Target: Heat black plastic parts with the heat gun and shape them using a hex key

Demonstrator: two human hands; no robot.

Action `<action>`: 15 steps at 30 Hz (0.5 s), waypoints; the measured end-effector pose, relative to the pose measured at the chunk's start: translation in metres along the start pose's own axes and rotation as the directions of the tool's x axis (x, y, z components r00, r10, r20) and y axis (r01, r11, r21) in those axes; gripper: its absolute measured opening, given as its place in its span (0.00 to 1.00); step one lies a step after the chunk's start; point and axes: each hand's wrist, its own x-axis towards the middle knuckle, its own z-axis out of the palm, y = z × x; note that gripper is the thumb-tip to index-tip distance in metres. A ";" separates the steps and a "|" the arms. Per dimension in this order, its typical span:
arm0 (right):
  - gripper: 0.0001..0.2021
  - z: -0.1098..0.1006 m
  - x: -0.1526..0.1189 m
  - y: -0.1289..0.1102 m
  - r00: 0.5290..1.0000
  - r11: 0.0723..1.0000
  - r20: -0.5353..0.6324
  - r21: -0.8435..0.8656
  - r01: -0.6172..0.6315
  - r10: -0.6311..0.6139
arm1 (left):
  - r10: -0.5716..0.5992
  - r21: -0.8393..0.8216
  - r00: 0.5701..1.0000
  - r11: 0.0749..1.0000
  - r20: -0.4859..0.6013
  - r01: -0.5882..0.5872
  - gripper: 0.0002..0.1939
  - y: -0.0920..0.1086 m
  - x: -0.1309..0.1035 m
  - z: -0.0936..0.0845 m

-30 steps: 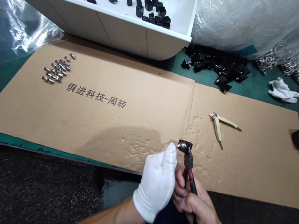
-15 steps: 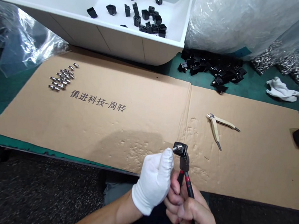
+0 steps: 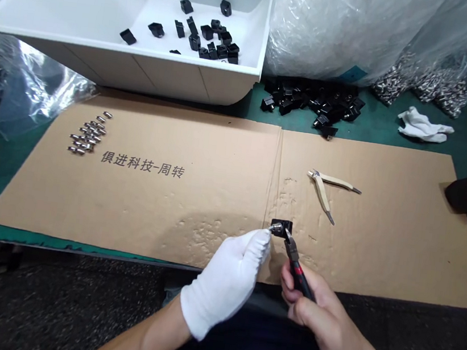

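My left hand [image 3: 229,275], in a white glove, is closed with thumb and fingertips on a small silver metal fitting [image 3: 276,227]. That fitting meets a black plastic block [image 3: 280,234] just above the cardboard. My bare right hand [image 3: 322,313] grips cutting pliers [image 3: 297,264] with black and red handles. The pliers' tip touches or nearly touches the block's right part; I cannot tell which. Part of the fitting is hidden by my gloved fingers.
A second pair of pliers with cream handles [image 3: 323,195] lies on the cardboard sheet [image 3: 219,150]. Silver fittings [image 3: 88,136] lie at left. Behind stand a white bin [image 3: 118,68] holding black blocks, a pile of black blocks [image 3: 312,102], plastic bags [image 3: 343,28] and a white glove [image 3: 424,125].
The pliers have turned from upright to a slant, their tip now at the block's right side. My right hand has moved away from my left. The view has shifted slightly.
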 end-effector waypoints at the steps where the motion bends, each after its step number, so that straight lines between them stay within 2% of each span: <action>1: 0.09 -0.005 -0.001 -0.003 1.000 0.998 0.000 -0.058 0.006 -0.006 | -0.007 0.001 1.000 1.000 0.018 0.007 0.22 0.001 0.001 0.000; 7: 0.06 -0.025 -0.003 -0.023 0.998 0.915 0.014 -0.399 0.056 -0.055 | -0.015 0.118 0.999 0.993 0.050 0.009 0.23 0.001 0.009 0.001; 15: 0.07 -0.041 0.001 -0.040 0.997 0.812 0.063 -0.579 0.065 -0.035 | 0.035 0.412 0.989 0.906 0.147 -0.093 0.25 0.002 0.025 -0.008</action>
